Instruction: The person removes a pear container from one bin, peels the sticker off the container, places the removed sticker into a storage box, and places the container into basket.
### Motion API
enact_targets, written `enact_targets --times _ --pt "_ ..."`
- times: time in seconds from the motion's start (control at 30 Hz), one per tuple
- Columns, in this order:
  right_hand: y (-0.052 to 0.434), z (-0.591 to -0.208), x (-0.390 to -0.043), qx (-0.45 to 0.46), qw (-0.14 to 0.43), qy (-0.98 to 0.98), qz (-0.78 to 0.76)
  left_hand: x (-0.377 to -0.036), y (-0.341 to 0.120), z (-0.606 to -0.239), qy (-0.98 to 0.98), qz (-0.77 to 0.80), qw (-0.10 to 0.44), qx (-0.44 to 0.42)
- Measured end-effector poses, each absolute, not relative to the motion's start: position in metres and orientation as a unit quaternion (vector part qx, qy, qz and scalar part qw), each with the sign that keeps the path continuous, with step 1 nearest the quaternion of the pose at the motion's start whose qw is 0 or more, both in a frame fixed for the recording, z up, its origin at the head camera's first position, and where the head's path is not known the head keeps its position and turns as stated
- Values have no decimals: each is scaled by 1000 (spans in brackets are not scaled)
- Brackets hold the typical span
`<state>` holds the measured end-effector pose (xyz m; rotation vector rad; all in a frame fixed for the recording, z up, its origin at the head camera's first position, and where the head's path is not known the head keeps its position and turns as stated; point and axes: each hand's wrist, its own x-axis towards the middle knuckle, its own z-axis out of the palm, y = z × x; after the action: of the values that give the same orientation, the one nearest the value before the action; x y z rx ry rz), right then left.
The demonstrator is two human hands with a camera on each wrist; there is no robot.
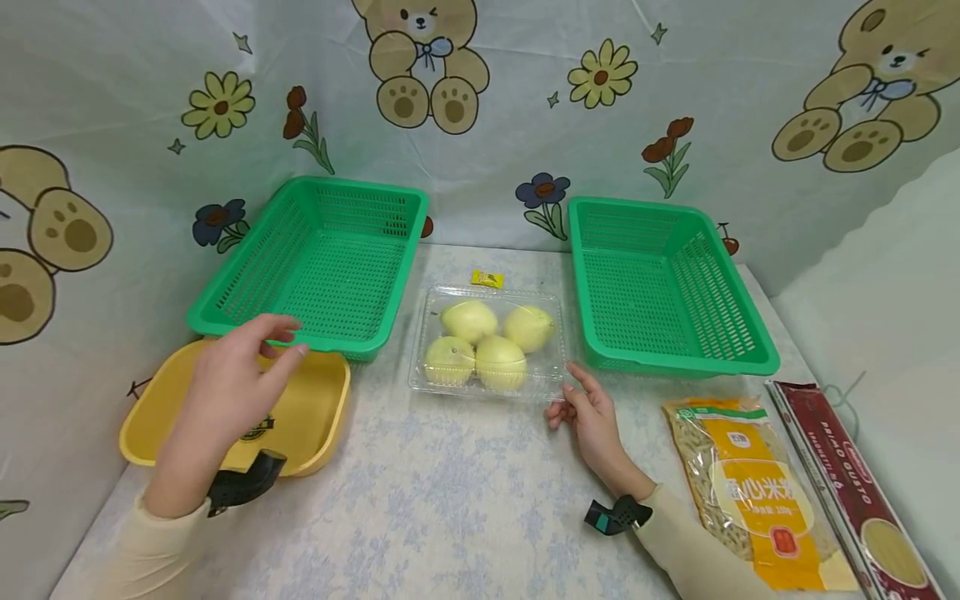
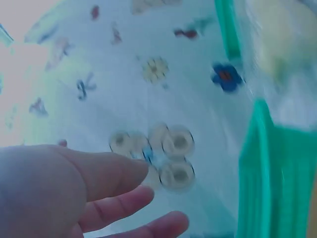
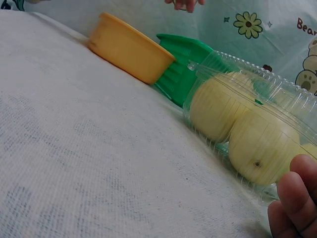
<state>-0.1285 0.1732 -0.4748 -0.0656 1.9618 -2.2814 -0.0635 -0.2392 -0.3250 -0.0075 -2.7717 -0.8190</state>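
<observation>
A clear plastic clamshell box (image 1: 491, 292) lies on the table with its lid down. Several round, pale yellow-green fruits (image 1: 501, 363), which look like pears, sit inside it. At the box's near right corner is my right hand (image 1: 592, 421), fingers loosely bent and fingertips at the edge; in the right wrist view its fingers (image 3: 296, 193) appear beside the fruit. Raised above the yellow basin (image 1: 330, 408), my left hand (image 1: 240, 383) holds nothing, thumb and fingers apart. The left wrist view shows that thumb (image 2: 114, 173) against the patterned backdrop.
Green plastic baskets stand at the back left (image 1: 360, 343) and back right (image 1: 675, 364). A small yellow wrapped packet (image 1: 487, 279) lies behind the box. At the right are a bag of dried noodles (image 1: 757, 492) and a dark red spaghetti box (image 1: 847, 483). A bear-print cloth (image 1: 510, 150) hangs behind.
</observation>
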Motion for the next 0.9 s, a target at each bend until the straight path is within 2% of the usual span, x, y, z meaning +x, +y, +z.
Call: enact_targets --times 0.13,0.4,0.53,0.8,0.9 --pt "174 -476 -128 -23 61 651 -757 -79 -192 -327 -932 -328 144 -64" --pt "174 -474 -128 -20 60 651 -757 -100 -123 -365 -907 -400 53 -123" --pt "173 -474 -128 -18 62 653 -754 -105 -113 -384 -893 -436 42 -105" --pt "174 -473 -128 -15 69 650 -757 -106 -108 -424 -835 -539 90 -66" --pt "174 -474 -129 -15 68 649 -757 -105 -108 -435 -816 -569 92 -50"
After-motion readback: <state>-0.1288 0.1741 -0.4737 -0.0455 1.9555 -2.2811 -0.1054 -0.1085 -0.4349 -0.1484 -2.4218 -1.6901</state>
